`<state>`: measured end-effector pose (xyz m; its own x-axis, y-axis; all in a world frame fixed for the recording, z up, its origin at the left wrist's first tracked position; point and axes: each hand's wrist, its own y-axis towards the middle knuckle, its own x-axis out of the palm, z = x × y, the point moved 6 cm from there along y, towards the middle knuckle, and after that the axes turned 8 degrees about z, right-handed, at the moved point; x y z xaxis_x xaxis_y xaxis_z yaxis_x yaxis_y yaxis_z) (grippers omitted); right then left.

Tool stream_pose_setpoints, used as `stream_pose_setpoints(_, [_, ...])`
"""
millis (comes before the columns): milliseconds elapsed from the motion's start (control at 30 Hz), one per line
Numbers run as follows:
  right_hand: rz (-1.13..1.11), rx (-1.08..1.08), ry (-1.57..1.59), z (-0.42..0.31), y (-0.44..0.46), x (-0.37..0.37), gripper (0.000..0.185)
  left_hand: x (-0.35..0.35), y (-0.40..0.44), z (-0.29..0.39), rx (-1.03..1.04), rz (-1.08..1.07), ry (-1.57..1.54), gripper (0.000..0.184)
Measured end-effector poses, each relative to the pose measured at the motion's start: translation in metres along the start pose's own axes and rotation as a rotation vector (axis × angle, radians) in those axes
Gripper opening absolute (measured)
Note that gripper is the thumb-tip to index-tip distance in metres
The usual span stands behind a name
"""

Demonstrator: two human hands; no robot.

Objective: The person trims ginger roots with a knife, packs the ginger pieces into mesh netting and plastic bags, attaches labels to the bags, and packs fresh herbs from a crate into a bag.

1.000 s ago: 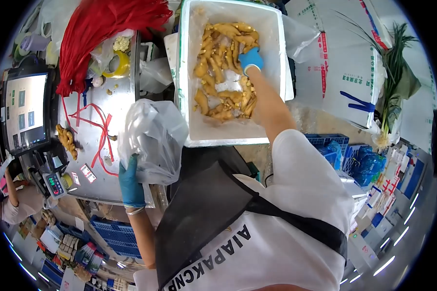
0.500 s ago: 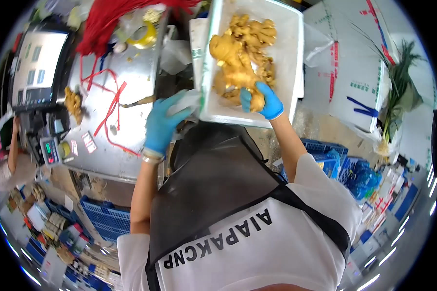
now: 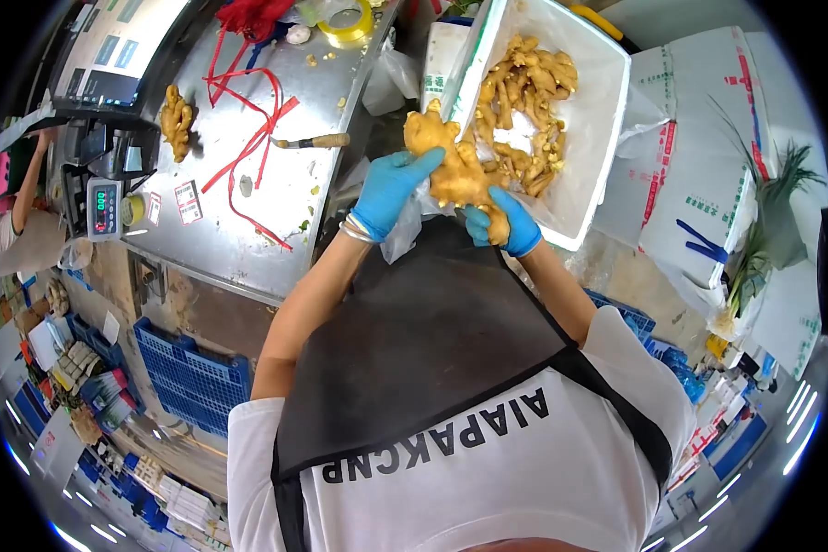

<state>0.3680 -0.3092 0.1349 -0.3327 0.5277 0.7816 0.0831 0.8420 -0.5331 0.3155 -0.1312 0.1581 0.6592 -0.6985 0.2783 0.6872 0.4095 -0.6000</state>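
A large piece of ginger [image 3: 455, 170] is held between my two blue-gloved hands, over the near left edge of a white foam box [image 3: 587, 175]. My left hand [image 3: 394, 189] grips its upper left part, with a clear plastic bag [image 3: 403, 237] hanging below the fingers. The fingers of my right hand [image 3: 508, 224] are closed round the lower right end. Inside the box lies a heap of smaller ginger [image 3: 529, 101].
On the metal table [image 3: 202, 207] at the left are red ribbons [image 3: 265, 120], a wooden-handled tool [image 3: 313, 142], another ginger piece [image 3: 176, 123], tape [image 3: 347, 26] and labels. A scale display [image 3: 104, 210] stands beside it. A co-worker's arm [image 3: 29, 184] shows at far left.
My right hand has come out of the box with the large ginger and moved left. My left hand has moved up and right and taken hold of it. The view has shifted.
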Motion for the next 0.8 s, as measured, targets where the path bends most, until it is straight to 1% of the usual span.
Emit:
stream_pose_setpoints(67, [0.05,-0.045,0.076,0.001,-0.004,-0.005,0.038,0.009,0.006,-0.006,0.008,0.009,0.066,0.03])
stream_pose_setpoints(100, [0.079,-0.066,0.117,0.002,-0.009,-0.008,0.036,0.019,0.004,-0.002,-0.042,-0.019,0.039,0.032])
stream_pose_setpoints(200, [0.05,-0.055,0.339,0.003,-0.012,-0.023,0.037,0.039,0.017,-0.007,-0.083,-0.059,0.058,0.034])
stream_pose_setpoints(233, [0.031,-0.07,0.343,-0.005,-0.015,-0.021,0.036,0.045,0.026,-0.011,-0.077,-0.074,0.014,0.035])
stream_pose_setpoints(267, [0.17,-0.168,0.132,-0.018,-0.019,-0.026,0.037,0.048,0.034,-0.014,-0.1,-0.049,-0.007,0.036])
stream_pose_setpoints(333, [0.451,-0.347,-0.293,-0.05,-0.024,-0.012,0.043,0.052,0.046,-0.015,-0.147,0.003,-0.046,0.038])
stream_pose_setpoints(367, [0.725,-0.539,-0.579,-0.063,-0.025,-0.026,0.059,0.056,0.045,-0.014,-0.109,-0.018,0.011,0.045])
stream_pose_setpoints(467, [1.037,-0.861,-1.374,-0.084,-0.03,0.01,0.075,0.084,0.045,-0.012,0.101,-0.126,0.309,0.046])
stream_pose_setpoints(500, [0.906,-0.86,-1.349,-0.077,-0.027,0.016,0.078,0.093,0.046,-0.014,0.089,-0.178,0.211,0.046])
stream_pose_setpoints(600, [0.603,-0.418,-1.58,-0.08,-0.03,0.03,0.079,0.074,0.06,-0.025,-0.112,-0.281,0.22,0.044])
stream_pose_setpoints(633, [0.49,-0.279,-1.558,-0.087,-0.028,0.019,0.074,0.068,0.058,-0.023,-0.095,-0.316,0.253,0.047])
stream_pose_setpoints(700, [0.542,-0.571,-1.667,-0.134,-0.034,0.009,0.067,0.052,0.058,-0.026,0.058,-0.351,0.567,0.054])
stream_pose_setpoints(733, [0.569,-0.666,-1.728,-0.149,-0.035,0.018,0.061,0.049,0.059,-0.026,0.142,-0.37,0.72,0.058])
stream_pose_setpoints(767, [0.604,-0.763,-1.789,-0.163,-0.037,0.026,0.057,0.049,0.056,-0.022,0.248,-0.356,0.963,0.062])
stream_pose_setpoints(800, [0.633,-0.806,-1.861,-0.173,-0.028,0.049,0.05,0.055,0.05,-0.016,0.291,-0.4,1.053,0.062])
